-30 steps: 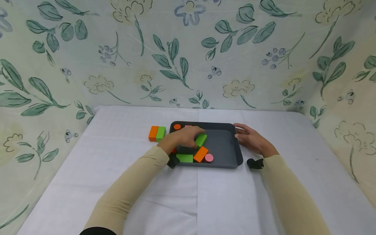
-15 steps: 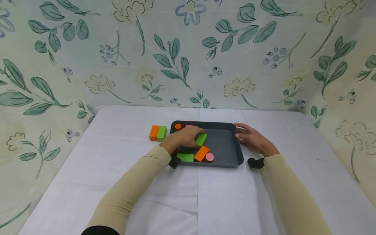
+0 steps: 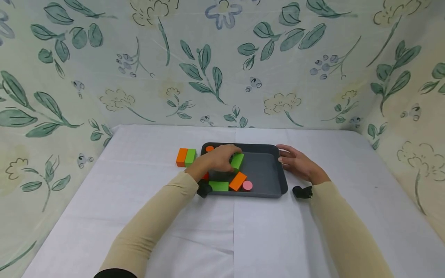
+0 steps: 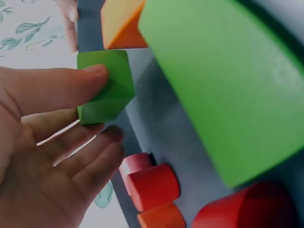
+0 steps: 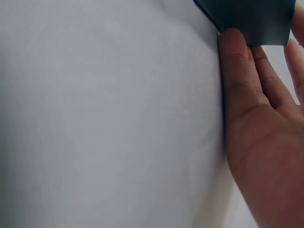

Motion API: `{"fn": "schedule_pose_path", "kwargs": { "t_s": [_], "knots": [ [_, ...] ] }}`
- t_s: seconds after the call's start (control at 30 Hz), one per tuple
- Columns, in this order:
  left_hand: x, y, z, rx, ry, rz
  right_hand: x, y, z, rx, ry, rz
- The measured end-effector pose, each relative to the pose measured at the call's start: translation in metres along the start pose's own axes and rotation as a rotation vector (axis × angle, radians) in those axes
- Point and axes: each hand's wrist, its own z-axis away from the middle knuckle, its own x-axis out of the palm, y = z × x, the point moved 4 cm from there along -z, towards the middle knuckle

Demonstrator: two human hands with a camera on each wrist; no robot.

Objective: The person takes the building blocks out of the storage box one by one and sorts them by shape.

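Sorting of coloured pieces at a tray [image 3: 264,170], judged to be partway through. At the left of the head view, 2 pieces lie outside the tray, an orange block [image 3: 181,157] and an outer green block [image 3: 190,157], side by side on the white cloth [image 3: 264,231]; these may count as done or as left, since the direction of the work, into or out of the tray, cannot be told. Along the near wall lie a near green block [image 3: 218,186], a turned orange block [image 3: 238,181] and a pink disc [image 3: 247,186]. An orange disc [image 3: 209,148] occupies the far left corner; the left wrist view adds a pink cylinder [image 4: 135,165] and a red cylinder [image 4: 154,186], lower centre. The right part of the tray is bare.

The piece in hand, a green block [image 3: 237,162], is at the centre of the head view, over the middle of the tray, its placing not yet done. The left hand [image 3: 222,157] pinches it, thumb on 1 face and fingers behind; whether it clears the tray floor cannot be told. The right hand [image 3: 297,164], well apart from it, rests fairly straight fingers against the tray's right wall.
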Motion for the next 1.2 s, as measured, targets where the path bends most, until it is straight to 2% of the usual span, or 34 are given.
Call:
{"fn": "schedule_pose_path", "kwargs": {
  "t_s": [0.17, 0.37, 0.57, 0.7, 0.9, 1.2],
  "knots": [
    [-0.014, 0.001, 0.009, 0.026, 0.075, 0.021, 0.0, -0.001, 0.001, 0.004, 0.002, 0.011],
    [-0.039, 0.003, 0.029, 0.085, 0.131, 0.044, 0.0, -0.002, 0.001, 0.001, 0.002, 0.007],
    [-0.059, -0.009, 0.047, 0.063, 0.167, 0.034, 0.0, -0.003, 0.002, -0.009, -0.006, -0.002],
    [-0.068, -0.028, 0.058, 0.043, 0.205, 0.031, 0.001, -0.001, 0.001, -0.005, -0.007, -0.009],
    [-0.079, -0.066, 0.073, 0.014, 0.236, 0.03, 0.0, 0.001, 0.002, 0.001, 0.002, -0.004],
    [-0.084, -0.134, 0.086, -0.108, 0.283, 0.058, 0.0, 0.001, 0.002, -0.002, 0.006, -0.011]
  ]
}}
